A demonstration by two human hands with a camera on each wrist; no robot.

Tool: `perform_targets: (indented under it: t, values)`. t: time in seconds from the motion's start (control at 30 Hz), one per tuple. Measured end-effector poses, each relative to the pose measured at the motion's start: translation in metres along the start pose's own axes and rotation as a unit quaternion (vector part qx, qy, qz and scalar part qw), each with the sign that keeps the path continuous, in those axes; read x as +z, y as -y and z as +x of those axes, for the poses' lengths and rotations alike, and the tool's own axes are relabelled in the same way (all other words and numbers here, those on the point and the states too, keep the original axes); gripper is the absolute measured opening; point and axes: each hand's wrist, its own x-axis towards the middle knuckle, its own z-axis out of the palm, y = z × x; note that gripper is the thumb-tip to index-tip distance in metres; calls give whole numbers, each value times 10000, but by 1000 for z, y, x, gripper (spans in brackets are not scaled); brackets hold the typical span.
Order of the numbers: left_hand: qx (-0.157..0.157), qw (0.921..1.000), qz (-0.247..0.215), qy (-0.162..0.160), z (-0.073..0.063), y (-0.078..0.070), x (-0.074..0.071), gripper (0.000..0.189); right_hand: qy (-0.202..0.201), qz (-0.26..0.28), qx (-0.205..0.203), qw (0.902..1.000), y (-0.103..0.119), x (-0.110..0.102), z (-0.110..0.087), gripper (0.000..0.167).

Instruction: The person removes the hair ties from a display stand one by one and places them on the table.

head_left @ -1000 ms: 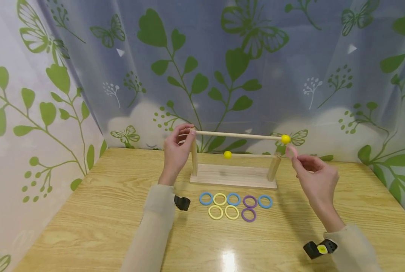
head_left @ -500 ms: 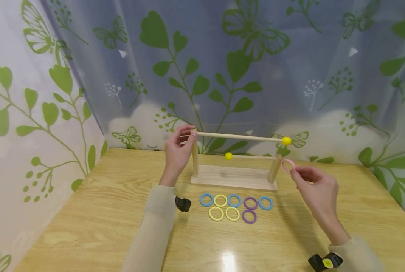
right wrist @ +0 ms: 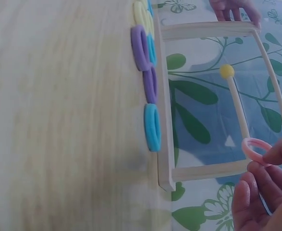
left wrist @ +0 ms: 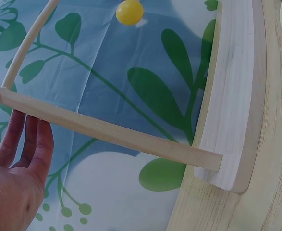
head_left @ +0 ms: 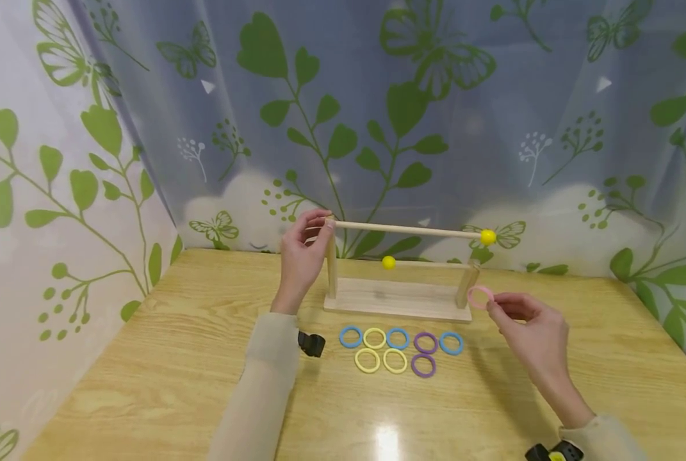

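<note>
A wooden stand (head_left: pixel 397 298) has a post at each end and two rods. My left hand (head_left: pixel 303 256) holds the top of its left post (left wrist: pixel 107 130) between thumb and fingers. From there the upper rod (head_left: pixel 406 228) runs right to a yellow ball (head_left: pixel 488 237). The lower rod (head_left: pixel 429 264) extends left from the right post (head_left: pixel 467 285) and ends in another yellow ball (head_left: pixel 388 262). Beside the right post, my right hand (head_left: pixel 533 333) pinches a pink ring (right wrist: pixel 257 141) between thumb and fingertips. Neither rod carries a ring.
In front of the stand, several loose rings lie flat in two rows on the wooden table (head_left: pixel 175 358): blue ones (head_left: pixel 451 353), yellow ones (head_left: pixel 367 371) and purple ones (head_left: pixel 423 375). A leaf-patterned curtain (head_left: pixel 354 192) hangs close behind the stand.
My right hand has lowered the pink ring from just below the upper rod's ball to beside the right post, slightly leftward. My left hand keeps its place on the left post.
</note>
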Motion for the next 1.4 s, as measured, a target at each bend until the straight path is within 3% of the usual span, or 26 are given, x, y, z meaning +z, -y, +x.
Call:
perform_targets:
  t: [0.37, 0.77, 1.2, 1.4]
  values:
    - [-26, 9999, -101, -7, 3, -3, 0, 21, 592, -183, -194, 9979, -7, -2, -7, 28]
    - [42, 10000, -48, 3, 3, -4, 3, 22, 1155, -289, 186, 9927, -17, -4, -16, 32]
    - [-89, 9999, -73, 11, 1, -3, 2, 23, 1721, -450, 144, 9839, -23, -4, -24, 33]
    - [-114, 9999, -120, -17, 0, -2, 2, 22, 1869, -457, -112, 9812, -21, -2, -27, 27]
